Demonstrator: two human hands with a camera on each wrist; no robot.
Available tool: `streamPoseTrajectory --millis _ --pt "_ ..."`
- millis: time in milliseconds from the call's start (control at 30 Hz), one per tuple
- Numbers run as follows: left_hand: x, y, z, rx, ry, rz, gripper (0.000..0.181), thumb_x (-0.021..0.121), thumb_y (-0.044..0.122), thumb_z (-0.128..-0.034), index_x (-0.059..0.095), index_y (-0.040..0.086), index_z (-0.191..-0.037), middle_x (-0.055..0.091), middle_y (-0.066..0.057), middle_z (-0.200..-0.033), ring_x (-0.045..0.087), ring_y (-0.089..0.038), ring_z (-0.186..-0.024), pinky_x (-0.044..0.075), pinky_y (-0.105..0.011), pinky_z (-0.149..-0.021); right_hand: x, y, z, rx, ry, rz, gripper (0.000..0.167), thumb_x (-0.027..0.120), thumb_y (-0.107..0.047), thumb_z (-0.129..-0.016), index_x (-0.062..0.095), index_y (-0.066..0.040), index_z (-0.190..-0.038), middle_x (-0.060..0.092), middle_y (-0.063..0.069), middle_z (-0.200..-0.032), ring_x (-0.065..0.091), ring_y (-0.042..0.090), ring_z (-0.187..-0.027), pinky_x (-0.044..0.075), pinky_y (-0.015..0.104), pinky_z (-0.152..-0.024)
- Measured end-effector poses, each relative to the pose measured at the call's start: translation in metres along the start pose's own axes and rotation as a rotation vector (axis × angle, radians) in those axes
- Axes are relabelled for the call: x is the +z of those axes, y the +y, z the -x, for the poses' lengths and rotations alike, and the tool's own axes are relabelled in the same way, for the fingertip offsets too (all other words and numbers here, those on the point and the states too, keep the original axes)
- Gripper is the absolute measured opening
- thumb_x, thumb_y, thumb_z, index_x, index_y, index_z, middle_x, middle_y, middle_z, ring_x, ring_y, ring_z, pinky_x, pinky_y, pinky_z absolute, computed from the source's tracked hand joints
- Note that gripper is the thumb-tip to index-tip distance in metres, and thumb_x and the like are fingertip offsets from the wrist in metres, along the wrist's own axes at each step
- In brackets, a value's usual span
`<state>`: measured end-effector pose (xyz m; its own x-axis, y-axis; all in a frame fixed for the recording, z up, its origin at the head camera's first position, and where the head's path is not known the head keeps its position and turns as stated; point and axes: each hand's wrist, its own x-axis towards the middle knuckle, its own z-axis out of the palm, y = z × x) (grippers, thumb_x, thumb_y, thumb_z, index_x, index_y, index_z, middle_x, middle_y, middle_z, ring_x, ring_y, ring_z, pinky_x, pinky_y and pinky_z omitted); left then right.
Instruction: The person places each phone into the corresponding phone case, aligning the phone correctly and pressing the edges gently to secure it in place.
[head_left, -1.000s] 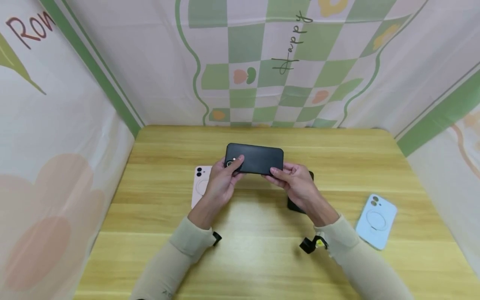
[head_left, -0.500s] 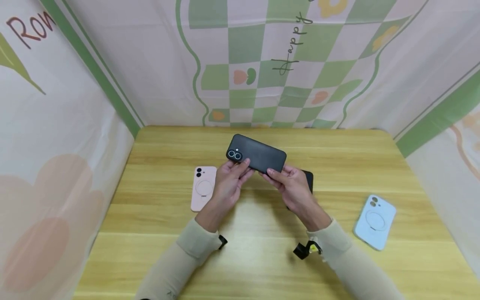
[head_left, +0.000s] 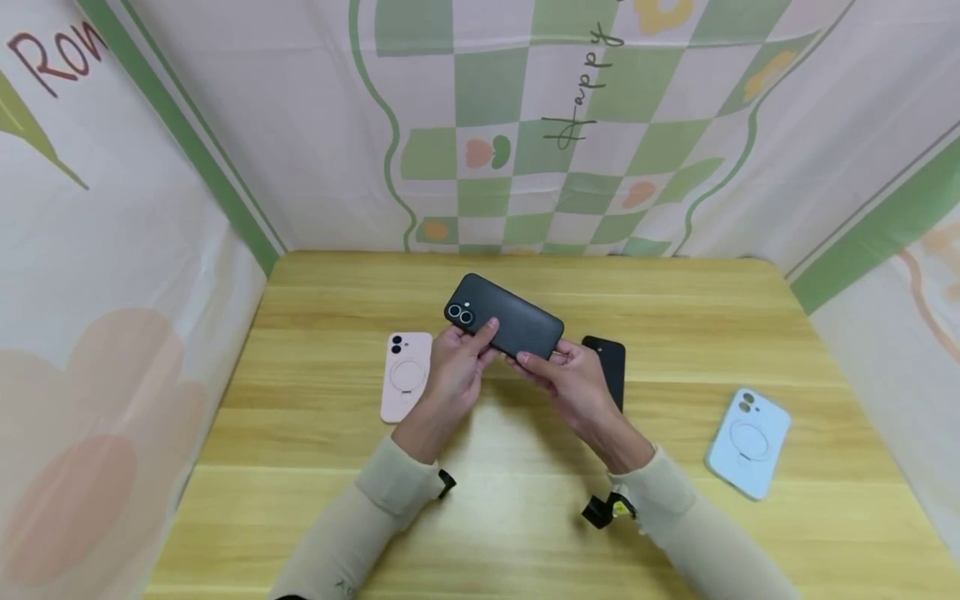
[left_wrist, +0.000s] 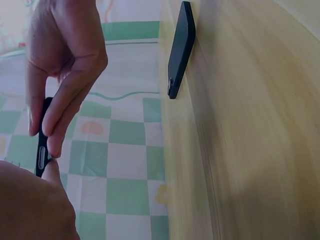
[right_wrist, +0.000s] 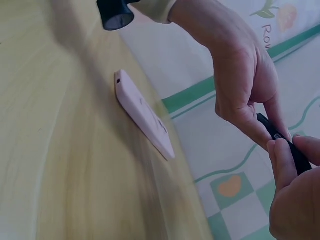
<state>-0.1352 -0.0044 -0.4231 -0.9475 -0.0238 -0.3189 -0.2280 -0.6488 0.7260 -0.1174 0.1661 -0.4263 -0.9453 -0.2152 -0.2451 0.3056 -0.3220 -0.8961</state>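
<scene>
A black phone with two ringed camera lenses is held up over the table, its back showing and its right end tilted down. My left hand pinches its lower edge near the lenses, thumb on the back. Toward the other end, my right hand grips the same edge, thumb also on the back. The left wrist view shows the phone's narrow edge with an oblong slot. Behind my right hand, a second black phone-shaped piece lies on the table, partly hidden.
A pink phone case with a ring mark lies left of my left hand. Farther right lies a light blue one. The wooden table meets patterned cloth walls at the back and sides. Both wrists wear small black cameras.
The black phone has gone from nearly level to slanting, lens end higher, and shifted slightly left and down lately. My left thumb has slid off the lenses. More of the second black piece shows.
</scene>
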Motion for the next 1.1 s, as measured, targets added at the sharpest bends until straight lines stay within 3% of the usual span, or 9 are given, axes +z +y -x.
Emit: streamPoseTrajectory --millis 167,333,500,767,967,1100 --pt "-0.007 0.007 0.002 -0.009 -0.03 -0.06 0.04 0.066 -0.004 -0.1017 0.056 -0.01 -0.14 0.067 -0.027 -0.135 0.068 -0.035 -0.126 0.061 -0.031 -0.097 -0.003 -0.002 0.003 -0.006 0.004 0.137 0.047 0.07 0.004 -0.1 0.053 0.011 -0.143 0.079 0.013 -0.114 0.078 0.023 -0.103 0.059 0.042 -0.1" --pt "-0.016 0.015 0.002 -0.031 -0.08 -0.177 0.037 0.067 -0.005 -0.1006 0.059 -0.011 -0.136 0.069 -0.03 -0.13 0.069 -0.037 -0.122 0.062 -0.033 -0.094 -0.013 -0.016 -0.003 -0.045 0.015 0.369 0.048 0.076 -0.007 -0.098 0.058 0.009 -0.141 0.08 0.005 -0.109 0.077 0.014 -0.1 0.064 0.029 -0.09" --pt "-0.022 0.021 0.001 -0.083 -0.176 -0.357 0.036 0.069 -0.004 -0.1003 0.061 -0.011 -0.134 0.071 -0.029 -0.126 0.071 -0.036 -0.119 0.063 -0.036 -0.093 -0.021 -0.031 -0.009 -0.049 -0.042 0.53 0.05 0.078 -0.016 -0.098 0.062 0.001 -0.142 0.079 0.006 -0.11 0.076 0.014 -0.1 0.061 0.023 -0.09" --pt "-0.027 0.024 -0.001 -0.13 -0.248 -0.529 0.033 0.071 -0.002 -0.0995 0.063 -0.009 -0.131 0.074 -0.026 -0.123 0.073 -0.035 -0.115 0.064 -0.039 -0.093 -0.019 -0.034 -0.017 0.007 -0.106 0.685 0.052 0.081 -0.022 -0.096 0.065 0.0 -0.141 0.075 0.015 -0.116 0.074 0.018 -0.1 0.063 0.029 -0.088" --pt "-0.034 0.024 -0.005 -0.196 -0.321 -0.616 0.032 0.071 -0.002 -0.0995 0.064 -0.008 -0.13 0.075 -0.023 -0.12 0.075 -0.033 -0.112 0.063 -0.041 -0.097 -0.019 -0.022 -0.024 0.044 -0.138 0.756 0.041 0.081 -0.016 -0.095 0.069 0.004 -0.129 0.071 0.011 -0.104 0.07 0.017 -0.088 0.067 0.042 -0.082" --pt "-0.039 0.025 -0.01 -0.218 -0.351 -0.689 0.032 0.071 0.0 -0.1005 0.062 -0.007 -0.131 0.076 -0.02 -0.118 0.075 -0.031 -0.111 0.062 -0.042 -0.099 -0.02 -0.012 -0.026 0.061 -0.153 0.746 0.032 0.08 -0.013 -0.095 0.069 0.005 -0.119 0.072 0.008 -0.096 0.07 0.016 -0.083 0.067 0.043 -0.081"
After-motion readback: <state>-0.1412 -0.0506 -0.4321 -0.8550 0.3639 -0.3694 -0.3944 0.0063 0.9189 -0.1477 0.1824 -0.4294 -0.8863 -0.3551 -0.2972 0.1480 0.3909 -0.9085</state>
